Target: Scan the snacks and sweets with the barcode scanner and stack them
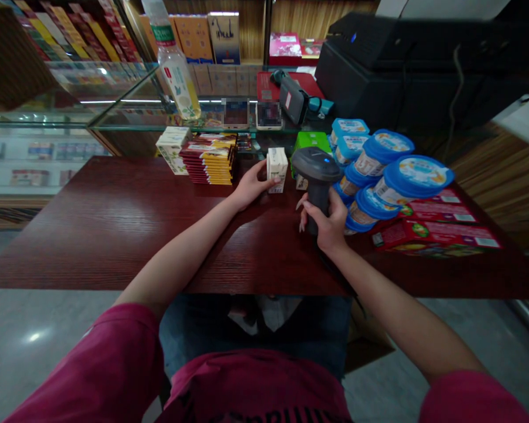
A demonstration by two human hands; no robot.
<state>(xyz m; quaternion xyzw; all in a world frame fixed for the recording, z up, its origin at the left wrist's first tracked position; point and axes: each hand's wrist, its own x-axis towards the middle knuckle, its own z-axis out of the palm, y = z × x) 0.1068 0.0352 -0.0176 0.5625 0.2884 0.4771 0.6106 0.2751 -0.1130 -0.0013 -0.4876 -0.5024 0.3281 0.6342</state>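
Note:
My left hand (252, 187) grips a small white carton (277, 168) that stands upright on the dark red table (114, 223). My right hand (324, 222) is wrapped round the handle of a dark grey barcode scanner (316, 170), whose head points toward the carton. The two hands sit close together near the table's middle. A green box (311, 141) stands just behind the scanner.
A stack of yellow-and-red flat packs (211, 157) and a white box (171, 148) lie at the back left. Several blue-lidded tubs (392, 170) and red flat packages (436, 226) crowd the right. A glass counter (127, 94) with a bottle (176, 64) stands behind.

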